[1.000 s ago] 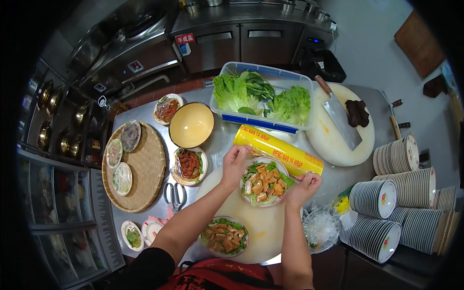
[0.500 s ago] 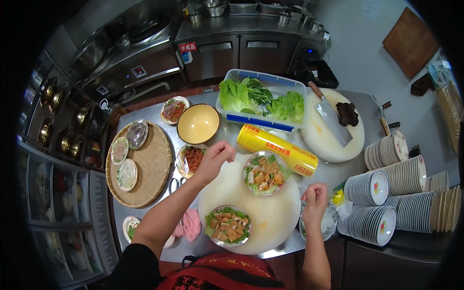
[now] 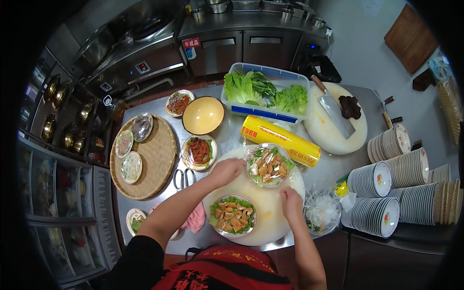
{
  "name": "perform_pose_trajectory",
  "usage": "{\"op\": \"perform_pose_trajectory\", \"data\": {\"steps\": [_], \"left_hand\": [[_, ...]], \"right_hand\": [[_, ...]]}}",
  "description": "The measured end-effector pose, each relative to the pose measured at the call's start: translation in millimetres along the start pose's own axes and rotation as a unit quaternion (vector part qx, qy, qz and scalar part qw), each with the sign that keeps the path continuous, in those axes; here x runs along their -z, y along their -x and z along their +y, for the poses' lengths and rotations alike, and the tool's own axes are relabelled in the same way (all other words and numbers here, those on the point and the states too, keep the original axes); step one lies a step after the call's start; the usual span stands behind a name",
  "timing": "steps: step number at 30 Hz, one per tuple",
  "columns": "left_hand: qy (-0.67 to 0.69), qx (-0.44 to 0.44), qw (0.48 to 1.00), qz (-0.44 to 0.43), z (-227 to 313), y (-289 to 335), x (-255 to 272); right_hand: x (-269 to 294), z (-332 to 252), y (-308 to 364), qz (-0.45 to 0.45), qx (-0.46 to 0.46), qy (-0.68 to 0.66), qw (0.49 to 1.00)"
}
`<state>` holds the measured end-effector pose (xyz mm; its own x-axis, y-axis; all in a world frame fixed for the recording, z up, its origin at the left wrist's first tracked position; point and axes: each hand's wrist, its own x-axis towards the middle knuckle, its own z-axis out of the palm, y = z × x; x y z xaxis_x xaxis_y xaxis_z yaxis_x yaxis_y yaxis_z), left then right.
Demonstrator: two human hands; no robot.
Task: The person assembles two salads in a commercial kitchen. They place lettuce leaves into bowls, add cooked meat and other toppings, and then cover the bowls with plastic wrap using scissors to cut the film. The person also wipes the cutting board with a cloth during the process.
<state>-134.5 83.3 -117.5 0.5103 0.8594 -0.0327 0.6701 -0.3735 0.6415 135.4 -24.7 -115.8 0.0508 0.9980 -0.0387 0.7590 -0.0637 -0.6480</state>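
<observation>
A plate of fried golden pieces on lettuce (image 3: 267, 166) stands on the round white cutting board (image 3: 270, 220), with shiny clear cling film (image 3: 252, 150) over it. At the plate's left edge my left hand (image 3: 229, 172) is closed, pinching the film. My right hand (image 3: 292, 202) is closed at the plate's lower right, also gripping film, though the film there is hard to see. Nearer to me sits a second plate with similar food (image 3: 233, 216). Behind the wrapped plate lies a yellow roll of cling film (image 3: 281, 141).
A round wicker tray (image 3: 157, 166) holds several small plates at left. Scissors (image 3: 184, 179), a pink cloth (image 3: 195, 220) and a yellow bowl (image 3: 203, 116) lie nearby. Behind are a lettuce tub (image 3: 263, 110) and a cleaver (image 3: 334, 113) on another board. Stacked plates (image 3: 369, 220) stand at right.
Both hands have come down and inward to the far plate's sides, the right one moving left from above the bowl of shredded vegetables. Film now glints across that plate.
</observation>
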Motion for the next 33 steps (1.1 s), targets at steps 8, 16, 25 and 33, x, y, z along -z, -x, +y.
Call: {"op": "perform_pose_trajectory", "data": {"steps": [8, 16, 25, 33], "left_hand": [[0.384, 0.215, 0.892, 0.099, -13.2, -49.4, -39.0], [0.506, 0.215, 0.799, 0.245, 19.9, -76.1, -52.1], [0.417, 0.139, 0.843, 0.31, 9.5, -71.1, -78.0], [0.282, 0.149, 0.919, 0.231, 18.9, -72.6, -111.8]], "right_hand": [[-30.5, -15.4, -37.9, -0.038, -0.291, -0.466, 0.835], [-41.3, -48.0, -44.7, 0.007, -0.319, -0.543, 0.777], [29.0, -138.3, 33.6, 0.056, 0.04, 0.007, 0.998], [-33.3, -278.6, -71.9, -0.204, 0.543, 0.183, 0.794]]}}
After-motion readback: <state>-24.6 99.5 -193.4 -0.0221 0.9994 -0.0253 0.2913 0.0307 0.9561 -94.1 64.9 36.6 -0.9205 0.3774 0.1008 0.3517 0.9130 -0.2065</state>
